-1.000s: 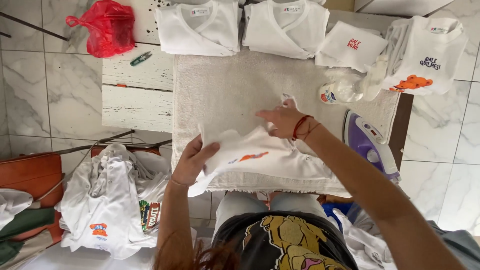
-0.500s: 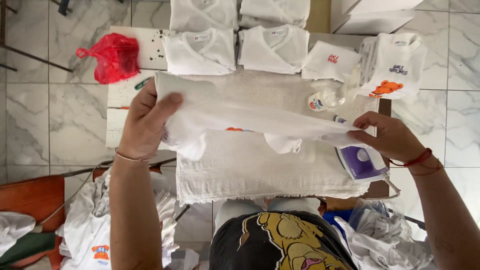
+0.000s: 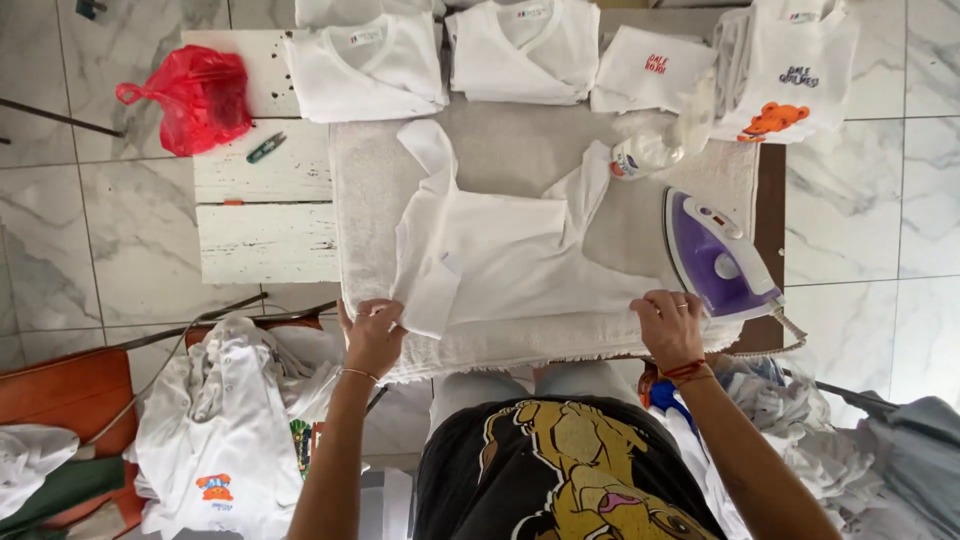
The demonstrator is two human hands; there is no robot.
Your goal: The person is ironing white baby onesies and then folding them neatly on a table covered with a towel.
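Note:
A white short-sleeved shirt (image 3: 500,250) lies spread flat on the grey towel-covered ironing surface (image 3: 520,150), sleeves pointing away from me. My left hand (image 3: 375,335) pinches the shirt's near left corner at the towel's front edge. At the near right corner, my right hand (image 3: 670,325) grips the hem, fingers curled over the cloth. A purple and white iron (image 3: 715,255) rests flat just right of the shirt, close to my right hand.
Folded white shirts (image 3: 365,65) line the far edge, one with an orange print (image 3: 785,75). A small spray bottle (image 3: 640,155) lies beyond the iron. A red plastic bag (image 3: 195,95) sits far left. A pile of white garments (image 3: 225,420) lies at lower left.
The shirt was held up and stretched between both hands; now it lies flat on the towel, and both hands have come down to its near corners.

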